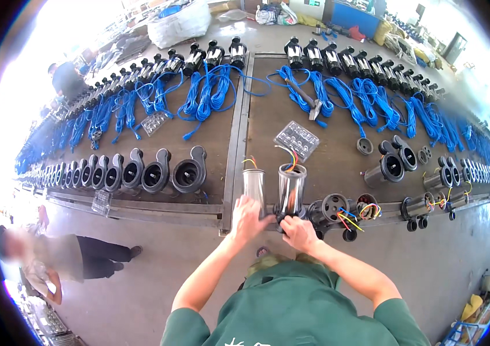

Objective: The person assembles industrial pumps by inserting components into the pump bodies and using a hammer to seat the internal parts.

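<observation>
Two upright shiny metal motor cylinders stand side by side at the near edge of the workbench. Around the lower part of the left cylinder point(254, 185) the fingers of my left hand point(247, 220) are wrapped, its thumb pointing toward the other one. My right hand point(301, 233) is closed at the black base of the right cylinder point(291, 187); its fingertips are partly hidden. Thin coloured wires point(292, 158) stick out of the tops of both. Just right of my right hand lies a motor part point(334, 206) with a round holed end and loose wires.
Beyond the cylinders lies a clear plastic tray point(297, 140) of small parts. A hammer point(313, 107) rests among blue cable coils point(366, 92). Black pump housings point(189, 173) line the bench's left side. Another person point(72, 254) stands at the left.
</observation>
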Tool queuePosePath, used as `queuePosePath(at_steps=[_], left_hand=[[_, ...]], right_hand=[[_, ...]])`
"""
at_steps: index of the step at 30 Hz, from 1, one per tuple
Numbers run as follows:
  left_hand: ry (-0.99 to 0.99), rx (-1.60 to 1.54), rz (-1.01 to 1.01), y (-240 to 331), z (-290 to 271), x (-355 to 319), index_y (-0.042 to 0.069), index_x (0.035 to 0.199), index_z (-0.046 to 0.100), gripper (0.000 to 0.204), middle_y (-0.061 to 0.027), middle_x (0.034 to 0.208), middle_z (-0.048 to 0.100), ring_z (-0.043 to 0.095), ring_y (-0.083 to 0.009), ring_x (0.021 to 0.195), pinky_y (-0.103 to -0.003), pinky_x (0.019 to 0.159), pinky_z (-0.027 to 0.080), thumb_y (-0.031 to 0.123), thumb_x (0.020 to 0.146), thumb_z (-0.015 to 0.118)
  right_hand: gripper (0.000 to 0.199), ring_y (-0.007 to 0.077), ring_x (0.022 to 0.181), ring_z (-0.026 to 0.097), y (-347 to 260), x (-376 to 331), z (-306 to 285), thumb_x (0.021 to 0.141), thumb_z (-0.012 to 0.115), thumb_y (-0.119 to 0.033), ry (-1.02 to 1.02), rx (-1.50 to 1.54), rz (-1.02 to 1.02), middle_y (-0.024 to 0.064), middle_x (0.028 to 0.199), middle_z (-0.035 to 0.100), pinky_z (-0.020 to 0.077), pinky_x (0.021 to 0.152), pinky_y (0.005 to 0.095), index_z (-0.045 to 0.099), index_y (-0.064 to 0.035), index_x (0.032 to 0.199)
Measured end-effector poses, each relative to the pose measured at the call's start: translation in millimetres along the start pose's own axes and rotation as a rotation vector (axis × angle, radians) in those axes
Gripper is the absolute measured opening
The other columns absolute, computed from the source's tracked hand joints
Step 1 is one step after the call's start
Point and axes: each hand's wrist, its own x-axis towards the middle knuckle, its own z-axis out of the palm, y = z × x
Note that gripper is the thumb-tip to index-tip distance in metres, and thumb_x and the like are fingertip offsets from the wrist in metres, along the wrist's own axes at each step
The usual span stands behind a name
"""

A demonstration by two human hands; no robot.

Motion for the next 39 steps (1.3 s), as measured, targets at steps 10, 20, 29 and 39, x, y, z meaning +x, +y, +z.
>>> queuePosePath(at_steps=[10,20,29,39], left_hand=[[-0.123,-0.085,-0.416,-17.3,-33.9,127.5,-0.002,0.075,0.073,0.037,-0.0261,0.085,0.071,0.070,-0.0418,0.079,-0.048,0.075,0.055,0.034,0.079,0.067],[-0.296,0.019,-0.691,-124.8,29.4,230.8,-0.003,0.098,0.075,0.056,-0.0316,0.104,0.069,0.068,-0.0438,0.106,-0.046,0.096,0.052,0.047,0.087,0.052],[0.843,-0.562,-0.729,-45.0,-0.5,93.3,-0.006,0.121,0.050,0.037,-0.0123,0.113,0.050,0.051,-0.0241,0.103,-0.039,0.096,0.043,0.014,0.094,0.066],[-0.293,-0.373,0.379,98.6,111.1,-28.5,0.003,0.106,0.066,0.037,-0.0119,0.108,0.066,0.064,-0.0337,0.097,-0.042,0.083,0.054,0.015,0.074,0.080]], right_hand=[[0.047,0.0352,0.079,0.073,53.0,139.2,-72.8,0.080,0.068,-0.053,0.102,-0.004,0.393,0.0171,0.077,0.073,0.0595,0.076,0.0447,0.076,-0.0072,0.074],[0.061,0.0369,0.112,0.068,161.8,255.8,-51.2,0.089,0.056,-0.054,-0.186,0.120,0.675,0.0236,0.115,0.072,0.0534,0.096,0.0460,0.075,0.0006,0.108],[0.026,0.0380,0.104,0.057,60.1,153.5,-98.8,0.093,0.068,-0.020,0.716,0.311,0.409,0.0206,0.104,0.061,0.0469,0.090,0.0468,0.059,0.0017,0.104],[0.022,0.0346,0.078,0.068,49.7,-163.8,-49.0,0.088,0.070,-0.029,0.045,0.136,0.684,0.0120,0.082,0.069,0.0559,0.070,0.0460,0.066,-0.0078,0.082]])
